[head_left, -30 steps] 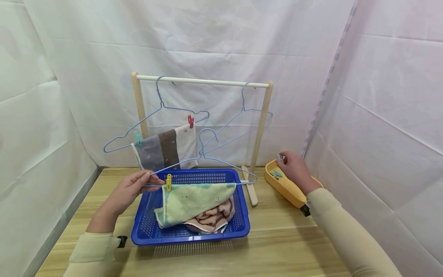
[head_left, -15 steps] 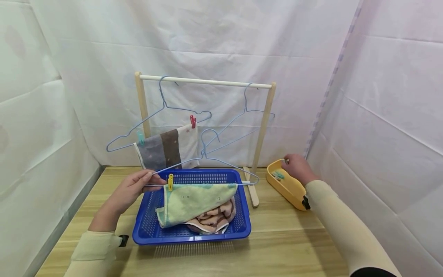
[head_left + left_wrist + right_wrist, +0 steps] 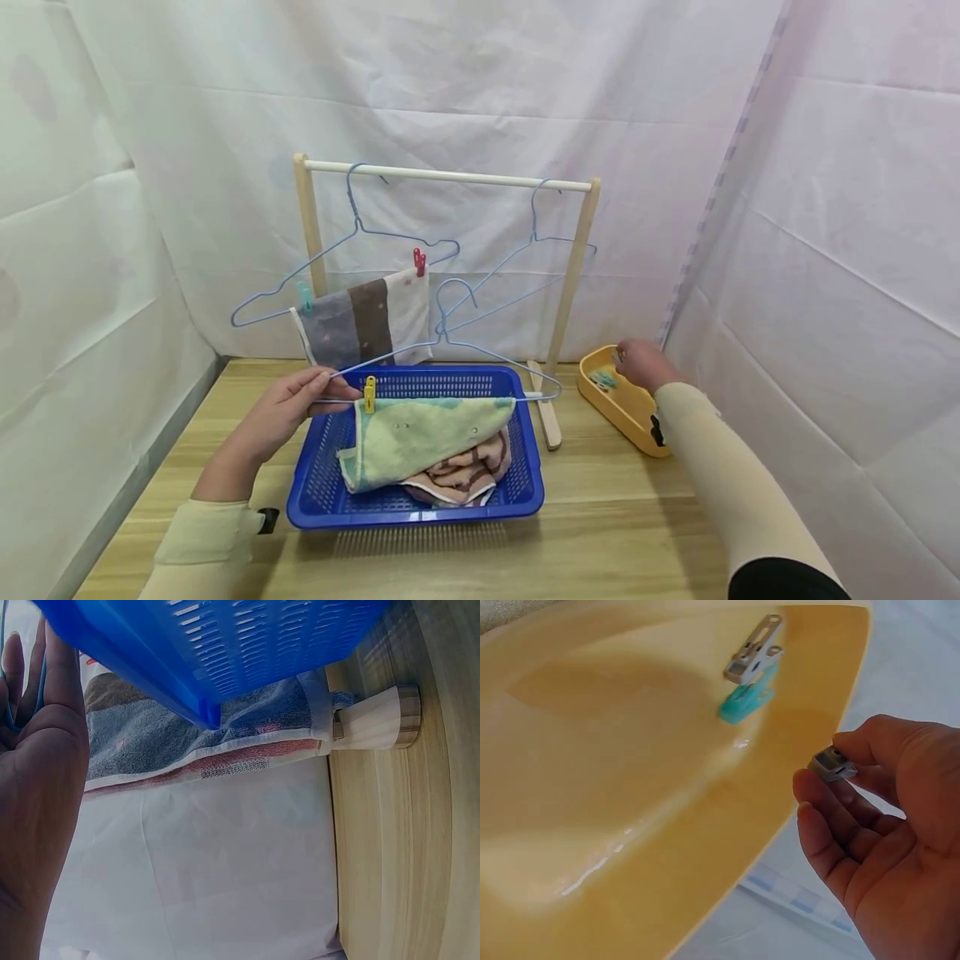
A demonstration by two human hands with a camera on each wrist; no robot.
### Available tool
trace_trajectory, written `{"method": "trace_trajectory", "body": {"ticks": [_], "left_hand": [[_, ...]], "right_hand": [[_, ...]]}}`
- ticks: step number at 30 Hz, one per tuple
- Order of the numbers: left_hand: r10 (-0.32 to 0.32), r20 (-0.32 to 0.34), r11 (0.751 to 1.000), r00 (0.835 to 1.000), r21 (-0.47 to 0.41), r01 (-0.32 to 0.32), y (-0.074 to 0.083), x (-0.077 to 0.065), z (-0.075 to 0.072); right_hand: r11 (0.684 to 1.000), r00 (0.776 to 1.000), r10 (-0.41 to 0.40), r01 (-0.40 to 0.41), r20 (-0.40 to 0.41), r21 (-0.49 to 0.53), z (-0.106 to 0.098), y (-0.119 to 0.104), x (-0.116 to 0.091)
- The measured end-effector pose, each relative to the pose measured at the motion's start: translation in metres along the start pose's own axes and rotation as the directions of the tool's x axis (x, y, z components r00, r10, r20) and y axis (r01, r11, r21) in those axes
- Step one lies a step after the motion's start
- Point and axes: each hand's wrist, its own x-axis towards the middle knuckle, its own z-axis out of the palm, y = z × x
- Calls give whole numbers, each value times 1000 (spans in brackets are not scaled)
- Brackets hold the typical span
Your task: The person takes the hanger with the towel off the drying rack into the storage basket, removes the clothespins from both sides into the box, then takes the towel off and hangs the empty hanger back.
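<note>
My left hand [image 3: 296,404] grips the left end of a blue wire hanger [image 3: 480,346] over the blue basket [image 3: 420,518]. A green towel [image 3: 427,437] hangs from the hanger's lower bar, with a yellow clothespin [image 3: 370,394] near its left corner. My right hand [image 3: 647,365] is at the far end of a yellow tray [image 3: 626,417]. In the right wrist view it pinches a grey clothespin [image 3: 831,764] between thumb and fingers, beside the tray's rim. Inside the tray lie another grey clothespin [image 3: 754,651] and a teal clothespin [image 3: 744,703].
Behind the basket stands a wooden rack [image 3: 450,177] with two blue hangers on its rail. A grey, brown and white towel [image 3: 367,321] is clipped to the left one with red and teal clothespins. A pink-brown towel [image 3: 461,477] lies in the basket. White cloth surrounds the table.
The right hand has shifted slightly right, and the grey clothespin in it shows less in the head view. The left hand keeps its hold on the hanger.
</note>
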Motion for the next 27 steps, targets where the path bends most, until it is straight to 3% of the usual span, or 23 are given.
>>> {"method": "trace_trajectory", "body": {"ticks": [13, 20, 27], "left_hand": [[28, 12, 1000, 1000, -1, -28, 0, 1, -1], [16, 8, 1000, 1000, 4, -16, 1, 2, 1], [15, 0, 1000, 1000, 0, -15, 2, 1, 1]], "right_hand": [[985, 988, 133, -141, 81, 103, 23, 20, 14], [975, 977, 196, -203, 83, 93, 37, 34, 20], [973, 970, 227, -229, 84, 14, 51, 41, 32]]}}
